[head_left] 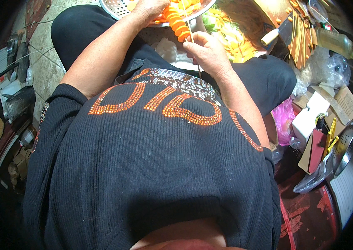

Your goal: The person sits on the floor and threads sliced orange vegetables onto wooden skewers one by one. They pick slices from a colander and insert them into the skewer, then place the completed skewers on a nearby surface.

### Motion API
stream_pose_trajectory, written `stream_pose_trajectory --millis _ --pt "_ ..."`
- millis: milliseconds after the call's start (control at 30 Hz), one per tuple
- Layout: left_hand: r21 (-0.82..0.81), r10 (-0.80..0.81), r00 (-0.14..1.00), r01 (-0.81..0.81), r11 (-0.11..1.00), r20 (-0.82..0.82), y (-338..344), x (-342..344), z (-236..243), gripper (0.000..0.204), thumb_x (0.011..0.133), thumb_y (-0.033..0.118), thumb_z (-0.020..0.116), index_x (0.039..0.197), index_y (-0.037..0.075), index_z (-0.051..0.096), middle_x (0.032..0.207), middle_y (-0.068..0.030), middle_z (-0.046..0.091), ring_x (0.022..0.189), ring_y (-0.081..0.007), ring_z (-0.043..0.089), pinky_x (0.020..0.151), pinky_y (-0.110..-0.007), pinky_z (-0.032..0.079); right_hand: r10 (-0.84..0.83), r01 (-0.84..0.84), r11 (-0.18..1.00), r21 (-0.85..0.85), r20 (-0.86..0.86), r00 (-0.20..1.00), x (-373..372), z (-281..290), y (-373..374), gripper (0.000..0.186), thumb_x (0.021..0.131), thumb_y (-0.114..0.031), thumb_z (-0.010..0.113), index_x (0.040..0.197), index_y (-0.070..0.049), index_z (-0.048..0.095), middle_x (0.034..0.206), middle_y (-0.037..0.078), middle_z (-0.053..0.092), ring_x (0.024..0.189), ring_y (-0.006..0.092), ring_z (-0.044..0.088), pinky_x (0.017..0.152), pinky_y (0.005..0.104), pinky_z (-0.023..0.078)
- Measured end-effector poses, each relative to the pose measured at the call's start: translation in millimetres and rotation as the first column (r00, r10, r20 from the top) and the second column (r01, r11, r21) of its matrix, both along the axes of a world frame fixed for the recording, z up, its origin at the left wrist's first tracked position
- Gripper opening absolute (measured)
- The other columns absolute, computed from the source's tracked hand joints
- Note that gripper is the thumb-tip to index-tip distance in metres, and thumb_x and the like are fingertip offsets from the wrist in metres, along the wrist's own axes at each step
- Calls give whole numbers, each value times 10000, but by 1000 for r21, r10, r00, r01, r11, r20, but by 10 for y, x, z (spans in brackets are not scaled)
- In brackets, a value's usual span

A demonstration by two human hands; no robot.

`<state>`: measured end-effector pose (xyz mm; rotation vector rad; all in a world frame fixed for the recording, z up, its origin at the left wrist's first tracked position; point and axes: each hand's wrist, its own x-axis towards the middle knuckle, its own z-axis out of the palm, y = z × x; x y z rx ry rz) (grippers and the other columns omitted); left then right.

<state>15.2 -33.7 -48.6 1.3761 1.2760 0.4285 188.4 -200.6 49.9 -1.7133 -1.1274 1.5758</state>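
Note:
My left hand (153,7) is at the top edge of the head view, over a metal colander (114,9) of orange carrot slices. Its fingers look closed on the upper end of a row of carrot slices (175,23), though the frame cuts part of them off. The slices overlap in a line slanting down toward my right hand (207,50). That hand is closed in a pinch on a thin wooden skewer (191,35) beside the lowest slice. The skewer's lower end sticks out below my fingers. Whether it passes through the slices is hard to see.
Beyond my right hand lies a heap of orange and green vegetable pieces (230,37). Further right are a cutting board (270,10), a knife with a pale handle (270,37), a skewer bundle (299,39) and a jar (334,43). Plastic bags and cardboard (343,100) crowd the right side.

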Motion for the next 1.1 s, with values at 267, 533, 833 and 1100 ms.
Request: stream_pose_trajectory --millis 267,533,833,1100 --pt "3 6 1000 -6 1000 -17 -19 5 18 199 856 199 577 994 61 615 881 -25 605 738 -86 572 633 -221 517 -1 1 1000 -14 -12 1000 7 -49 -5 190 853 -217 626 920 -39 624 706 1 603 620 47 562 505 196 455" --pt "-4 -5 1000 5 1000 -23 -14 -4 32 207 855 206 578 995 57 612 882 -29 605 743 -90 575 638 -223 518 9 -9 1000 -8 -13 1000 9 -41 3 191 850 -210 623 925 -35 624 707 -1 603 618 51 561 513 196 459" --pt "28 -6 1000 6 1000 -23 -17 3 35 207 852 204 581 991 54 612 879 -28 607 752 -89 586 635 -218 519 -14 14 1000 -16 -26 1000 -4 -24 -2 187 852 -209 622 915 -33 625 697 -1 597 610 49 556 512 194 458" --pt "37 -11 1000 12 999 -28 -15 8 25 203 853 206 580 992 63 615 877 -20 611 748 -81 580 634 -218 506 -11 10 1000 -27 -19 1000 -2 0 5 184 855 -209 619 905 -33 624 679 -4 586 592 44 543 502 194 451"
